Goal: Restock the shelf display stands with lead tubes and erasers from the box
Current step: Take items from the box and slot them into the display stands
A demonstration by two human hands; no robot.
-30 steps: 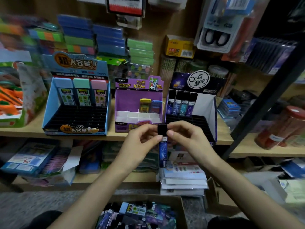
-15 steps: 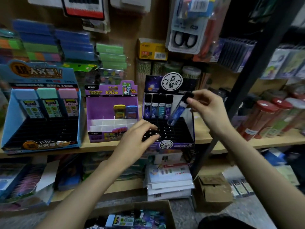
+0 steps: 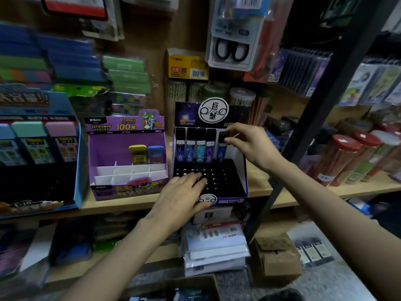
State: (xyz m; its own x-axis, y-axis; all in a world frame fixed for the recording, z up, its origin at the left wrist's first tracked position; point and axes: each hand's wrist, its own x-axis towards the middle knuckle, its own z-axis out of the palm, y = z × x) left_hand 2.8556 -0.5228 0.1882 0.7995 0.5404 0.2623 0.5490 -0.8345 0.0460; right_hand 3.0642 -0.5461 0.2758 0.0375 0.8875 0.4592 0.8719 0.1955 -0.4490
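Note:
A dark starry display stand (image 3: 242,168) sits on the wooden shelf (image 3: 121,205); several lead tubes (image 3: 195,146) stand in its back row. My right hand (image 3: 249,144) pinches the black cap of a blue lead tube (image 3: 222,148), which stands upright at the right end of that row. My left hand (image 3: 184,196) lies flat on the stand's black slotted tray and front lip. To the left are a purple stand (image 3: 104,148) with a yellow and a blue eraser case (image 3: 146,154), and a blue eraser stand (image 3: 78,170). The supply box (image 3: 193,287) shows at the bottom edge.
A black shelf upright (image 3: 303,137) slants just right of the dark stand. Red-lidded jars (image 3: 347,159) line the shelf to the right. Stacked white packs (image 3: 214,246) and a small cardboard box (image 3: 275,257) sit below. Packaged scissors (image 3: 234,46) hang above.
My right hand carried the blue tube from mid-air in front of me up to the dark stand and stood it in the back row. My left hand let go and settled on the stand's tray.

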